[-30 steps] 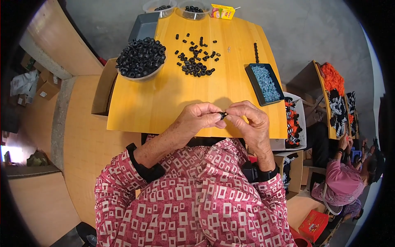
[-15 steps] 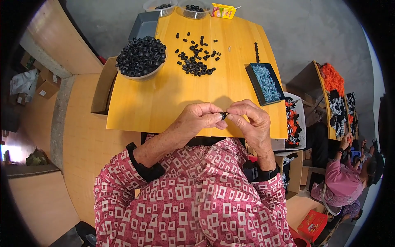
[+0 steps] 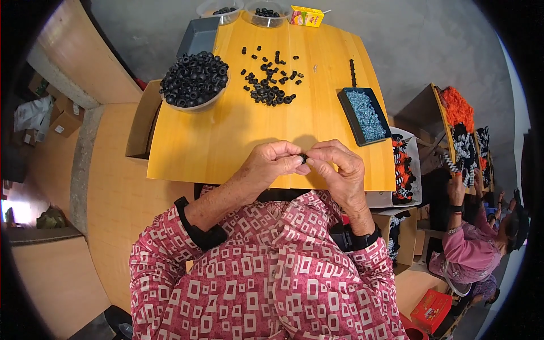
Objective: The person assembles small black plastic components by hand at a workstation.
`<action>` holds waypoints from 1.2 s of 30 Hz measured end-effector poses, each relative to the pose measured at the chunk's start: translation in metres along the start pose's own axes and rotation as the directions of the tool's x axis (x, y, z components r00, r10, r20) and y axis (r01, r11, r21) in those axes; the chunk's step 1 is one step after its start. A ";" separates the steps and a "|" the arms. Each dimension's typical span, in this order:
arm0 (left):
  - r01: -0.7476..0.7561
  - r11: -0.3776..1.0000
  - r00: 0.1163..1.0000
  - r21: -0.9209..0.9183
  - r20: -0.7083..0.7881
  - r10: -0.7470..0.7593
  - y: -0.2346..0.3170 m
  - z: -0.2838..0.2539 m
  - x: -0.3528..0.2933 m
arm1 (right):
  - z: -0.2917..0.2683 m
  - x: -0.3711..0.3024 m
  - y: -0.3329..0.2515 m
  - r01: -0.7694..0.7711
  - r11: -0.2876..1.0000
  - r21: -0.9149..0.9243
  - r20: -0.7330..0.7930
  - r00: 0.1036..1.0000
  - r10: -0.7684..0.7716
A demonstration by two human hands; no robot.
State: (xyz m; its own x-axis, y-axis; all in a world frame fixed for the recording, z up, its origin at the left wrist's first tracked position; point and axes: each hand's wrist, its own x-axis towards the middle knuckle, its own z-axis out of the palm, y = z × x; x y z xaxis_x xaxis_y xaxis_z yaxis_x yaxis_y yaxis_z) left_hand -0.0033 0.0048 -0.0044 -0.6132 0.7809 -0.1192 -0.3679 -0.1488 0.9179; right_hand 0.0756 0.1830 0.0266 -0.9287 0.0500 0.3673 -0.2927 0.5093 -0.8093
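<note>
Over the table's near edge, my left hand (image 3: 271,164) and my right hand (image 3: 341,170) meet, fingertips almost touching. Between them is a small black plastic piece (image 3: 304,158), mostly covered by the fingers. My left thumb and index finger pinch it from one side, and my right thumb and fingers press on it from the other. Farther off lie loose black ring-like pieces (image 3: 270,96), scattered on the yellow wooden table (image 3: 249,130). A clear round bowl (image 3: 199,107) heaped with similar black pieces (image 3: 194,79) stands left of them.
At the table's right lies a dark tray (image 3: 347,116) of small bluish clear bits. A grey tray (image 3: 198,35), tubs (image 3: 267,20) of black parts and a yellow carton (image 3: 306,17) line the back. Right of the table, a white box (image 3: 418,170) holds orange and black items; a co-worker (image 3: 470,249) sits beyond.
My right hand has shifted slightly left and closed in on my left hand, so less of the black piece shows. The co-worker's arms have reached out toward the shelf with striped items.
</note>
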 end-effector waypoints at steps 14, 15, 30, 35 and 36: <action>0.038 0.992 0.998 -0.121 0.056 -0.031 -0.004 -0.003 0.001 | 0.009 -0.004 0.011 -0.022 0.993 0.115 -0.040 0.999 0.027; 0.037 0.992 0.998 -0.120 0.055 -0.031 -0.003 -0.004 0.001 | 0.008 -0.004 0.009 -0.021 0.993 0.116 -0.040 0.999 0.026; 0.003 0.997 0.997 0.081 -0.079 0.004 -0.009 -0.007 0.004 | 0.007 0.007 -0.010 0.273 0.744 -0.610 0.059 0.952 -0.300; 0.015 0.990 0.993 0.138 -0.117 0.002 -0.007 -0.005 0.003 | 0.007 0.008 -0.009 0.364 0.645 -0.672 0.168 0.923 -0.345; 0.015 0.990 0.993 0.138 -0.117 0.002 -0.007 -0.006 0.003 | 0.007 0.008 -0.008 0.364 0.645 -0.672 0.169 0.923 -0.345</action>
State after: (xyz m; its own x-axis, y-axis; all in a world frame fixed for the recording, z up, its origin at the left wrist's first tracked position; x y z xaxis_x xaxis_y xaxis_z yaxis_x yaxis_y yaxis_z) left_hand -0.0067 0.0051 -0.0134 -0.6916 0.7040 -0.1613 -0.2772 -0.0525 0.9594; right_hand 0.0693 0.1735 0.0333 -0.7949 -0.2745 0.5411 -0.3737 0.9241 -0.0802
